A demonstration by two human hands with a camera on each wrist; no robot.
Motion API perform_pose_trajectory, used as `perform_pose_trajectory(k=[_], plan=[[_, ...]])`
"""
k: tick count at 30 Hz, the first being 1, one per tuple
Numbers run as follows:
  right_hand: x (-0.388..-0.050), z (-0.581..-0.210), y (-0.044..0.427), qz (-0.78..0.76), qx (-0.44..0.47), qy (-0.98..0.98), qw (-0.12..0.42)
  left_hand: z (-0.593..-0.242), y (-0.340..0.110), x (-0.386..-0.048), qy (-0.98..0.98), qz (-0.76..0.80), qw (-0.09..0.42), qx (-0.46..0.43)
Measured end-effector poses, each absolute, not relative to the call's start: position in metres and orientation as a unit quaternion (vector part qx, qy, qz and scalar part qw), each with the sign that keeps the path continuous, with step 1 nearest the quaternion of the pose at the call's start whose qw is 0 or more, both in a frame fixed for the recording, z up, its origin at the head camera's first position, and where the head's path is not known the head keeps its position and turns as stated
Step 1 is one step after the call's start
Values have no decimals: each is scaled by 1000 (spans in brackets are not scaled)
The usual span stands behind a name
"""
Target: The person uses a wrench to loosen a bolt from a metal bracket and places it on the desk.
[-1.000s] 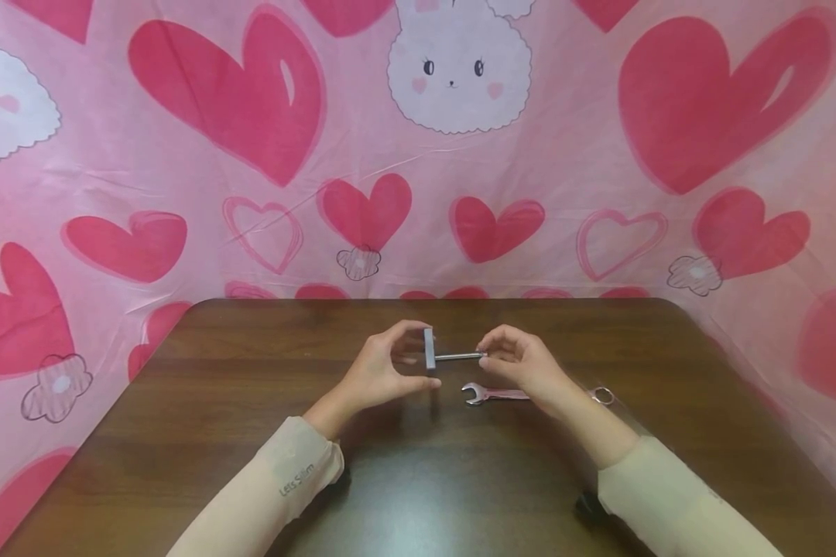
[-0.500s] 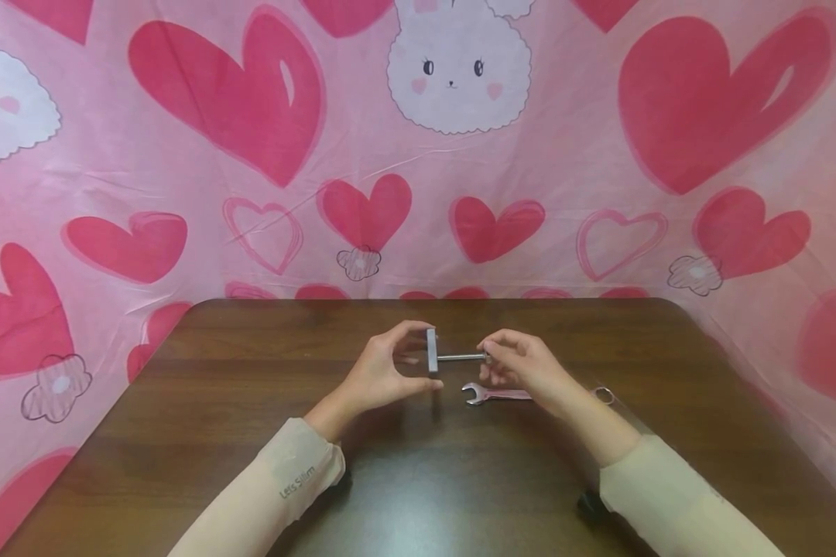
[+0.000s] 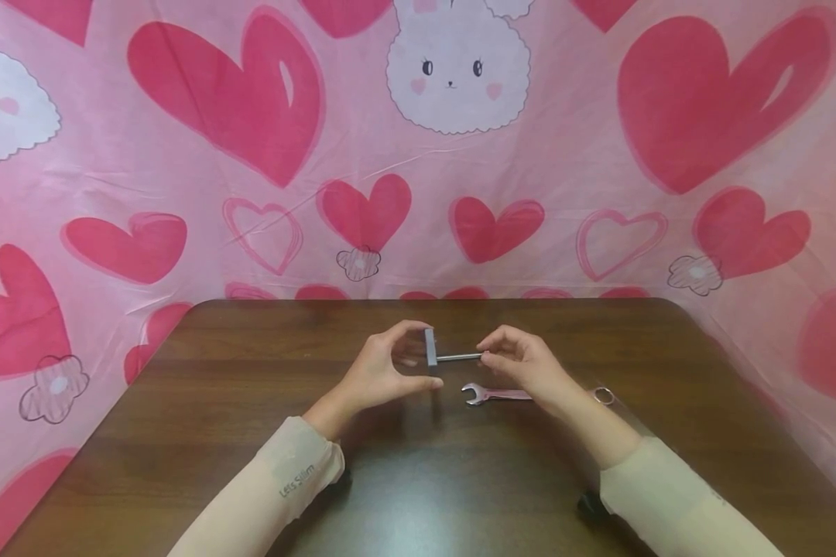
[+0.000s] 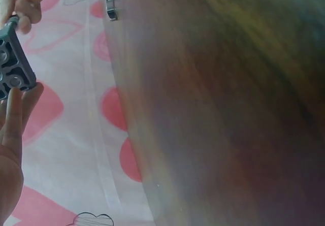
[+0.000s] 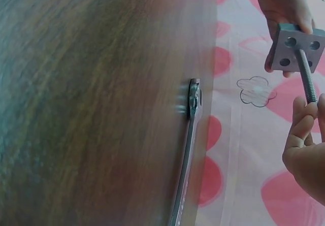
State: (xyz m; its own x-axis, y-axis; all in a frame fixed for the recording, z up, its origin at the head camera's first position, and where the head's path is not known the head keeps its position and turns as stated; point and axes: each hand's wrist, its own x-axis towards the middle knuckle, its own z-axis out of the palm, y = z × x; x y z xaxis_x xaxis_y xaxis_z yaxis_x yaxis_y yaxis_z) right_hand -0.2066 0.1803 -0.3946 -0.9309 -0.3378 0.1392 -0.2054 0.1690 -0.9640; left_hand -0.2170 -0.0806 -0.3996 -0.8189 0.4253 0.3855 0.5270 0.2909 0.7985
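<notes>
My left hand (image 3: 379, 367) grips a grey square plate (image 3: 430, 348) by its edges, between the thumb and the fingers. In the right wrist view the plate (image 5: 283, 52) has several round holes, and a threaded metal rod (image 5: 306, 76) stands out from its face. The left wrist view shows the plate's ribbed back (image 4: 20, 66), partly cut off by the frame. My right hand (image 3: 525, 362) pinches the far end of the rod (image 3: 457, 357), whose tip the fingers hide. Plate and rod are held above the table, the rod roughly level.
A combination wrench (image 3: 505, 394) with a pinkish handle lies on the brown wooden table (image 3: 418, 480), partly behind my right hand and wrist. Its open end points left and its ring end right. A pink cloth (image 3: 369, 162) with hearts hangs beyond the table's far edge.
My right thumb and fingers have shifted round the rod's end, rolling up and then back down. The plate has rocked slightly; the left hand stays nearly still.
</notes>
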Motion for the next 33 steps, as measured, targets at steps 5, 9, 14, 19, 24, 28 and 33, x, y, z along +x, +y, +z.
perform_pose_trajectory(k=[5,9,14,19,24,28,33], plan=[[-206,-395,179,-620,-176,764,40,-398,-81,-216,-803,-516,53,-293],[-206,-394,180,-618,-159,769,48,-399,-81,-216,-802,-514,64,-296],[-208,-395,180,-626,-144,764,67,-400,-81,-216,-798,-516,69,-304],[-211,-397,178,-641,-134,753,64,-401,-81,-216,-794,-517,73,-312],[-210,-396,176,-634,-131,761,52,-400,-81,-216,-796,-512,72,-313],[-207,-394,174,-609,-135,781,27,-400,-81,-217,-799,-513,68,-306],[-204,-393,173,-593,-137,793,20,-400,-82,-217,-799,-517,66,-301]])
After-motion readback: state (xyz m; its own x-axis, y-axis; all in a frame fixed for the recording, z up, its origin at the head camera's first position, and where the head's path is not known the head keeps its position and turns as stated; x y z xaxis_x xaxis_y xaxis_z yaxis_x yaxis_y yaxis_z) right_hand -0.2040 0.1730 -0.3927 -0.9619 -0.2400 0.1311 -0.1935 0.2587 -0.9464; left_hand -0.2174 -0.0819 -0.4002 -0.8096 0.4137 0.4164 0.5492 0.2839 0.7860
